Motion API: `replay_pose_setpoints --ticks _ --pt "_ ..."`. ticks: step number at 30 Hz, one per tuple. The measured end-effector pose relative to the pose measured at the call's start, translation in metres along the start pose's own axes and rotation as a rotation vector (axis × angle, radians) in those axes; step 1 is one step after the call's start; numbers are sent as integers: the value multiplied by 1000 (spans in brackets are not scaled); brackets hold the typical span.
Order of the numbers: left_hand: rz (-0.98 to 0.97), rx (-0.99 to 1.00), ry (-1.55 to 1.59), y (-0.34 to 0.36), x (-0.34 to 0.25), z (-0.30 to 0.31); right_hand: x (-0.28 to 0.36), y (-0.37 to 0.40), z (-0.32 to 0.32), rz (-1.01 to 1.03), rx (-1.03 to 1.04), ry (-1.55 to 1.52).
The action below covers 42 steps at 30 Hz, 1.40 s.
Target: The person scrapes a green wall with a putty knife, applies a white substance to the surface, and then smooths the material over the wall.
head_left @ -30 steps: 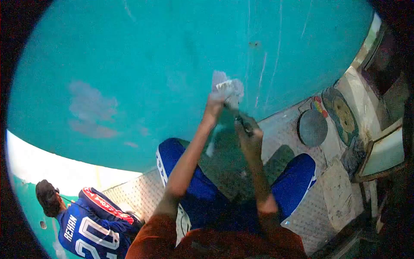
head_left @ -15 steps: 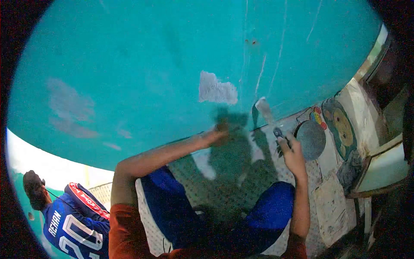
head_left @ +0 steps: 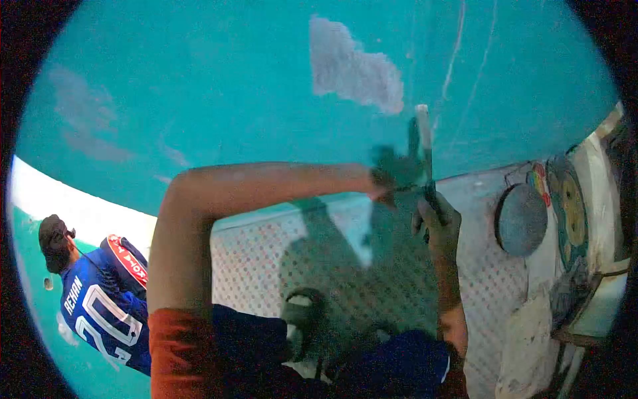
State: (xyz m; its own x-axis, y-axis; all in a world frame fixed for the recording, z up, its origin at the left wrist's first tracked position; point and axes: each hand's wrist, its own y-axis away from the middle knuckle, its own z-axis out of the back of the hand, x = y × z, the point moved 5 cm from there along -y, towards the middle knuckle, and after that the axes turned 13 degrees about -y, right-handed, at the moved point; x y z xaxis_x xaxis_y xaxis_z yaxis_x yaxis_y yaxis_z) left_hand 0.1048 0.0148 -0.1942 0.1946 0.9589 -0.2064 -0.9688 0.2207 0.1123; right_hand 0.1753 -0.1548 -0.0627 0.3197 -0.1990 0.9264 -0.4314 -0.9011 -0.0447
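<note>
Head view looks down on two bare hands close to a blue-green wall (head_left: 219, 86); one round grey disc (head_left: 522, 219) lies flat on the bumpy metal floor (head_left: 266, 253), to the right of the hands; I cannot tell if it is a dish or a lid, or if anything is in it.

Counting what shows: one knife (head_left: 423, 143); one clear grey patch (head_left: 352, 66) high on the wall; a few faint pale marks on the left part of the wall; one disc; two hands; one other person (head_left: 93, 306).

The knife is flat and thin; it stands almost straight up in the picture, so its long way runs up and down; the blade end points up at the wall, just below the patch and a bit to its right; the handle end points down; I cannot tell if the blade touches the wall.

The right hand (head_left: 435, 223) is closed round the handle and holds the knife up; the left hand (head_left: 392, 176) is just beside the knife, on its left, near where blade meets handle; it is dark with shadow, so I cannot tell if it grips anything; its arm comes across from the left, bent at the elbow.

The other person is at the bottom left, in a blue shirt with white numbers and a dark cap, well apart from the hands.
</note>
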Motion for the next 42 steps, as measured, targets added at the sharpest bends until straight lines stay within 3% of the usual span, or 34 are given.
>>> replay_pose_setpoints --ticks 3,6,9,10,12,16,19,21,22,25,31,35,37,42 --pt "21 -104 111 -7 4 3 -29 2 -20 8 85 73" --pt "4 -345 303 7 -9 36 -54 14 -27 -8 -30 -122" --pt "122 -485 448 24 -43 75 -31 27 -42 -64 -96 -366" --pt "160 -522 505 29 -44 85 -22 24 -44 3 -39 -226" --pt "204 -537 910 45 -43 87 -13 25 -49 106 69 45" --pt "526 -733 1734 78 -46 130 -5 5 -78 80 146 109" --pt "105 -839 1854 84 -61 171 -11 -8 -79 32 111 117" --pt "174 -915 1656 82 -64 180 4 -9 -95 -53 139 112" --pt "206 -958 1545 86 -63 187 1 -16 -97 75 153 216" --pt "281 -1025 1396 108 -60 204 0 -14 -134 15 175 142" --pt "325 -1004 1499 109 -41 200 -17 -22 -152 -39 123 74" --pt "493 -1060 1465 118 -25 198 -40 -37 -158 -47 15 -74" --pt "547 -1035 1465 117 -25 203 -51 -47 -151 33 75 -51" --pt "625 -1248 1083 110 -18 218 -26 -56 -163 44 1 -77"
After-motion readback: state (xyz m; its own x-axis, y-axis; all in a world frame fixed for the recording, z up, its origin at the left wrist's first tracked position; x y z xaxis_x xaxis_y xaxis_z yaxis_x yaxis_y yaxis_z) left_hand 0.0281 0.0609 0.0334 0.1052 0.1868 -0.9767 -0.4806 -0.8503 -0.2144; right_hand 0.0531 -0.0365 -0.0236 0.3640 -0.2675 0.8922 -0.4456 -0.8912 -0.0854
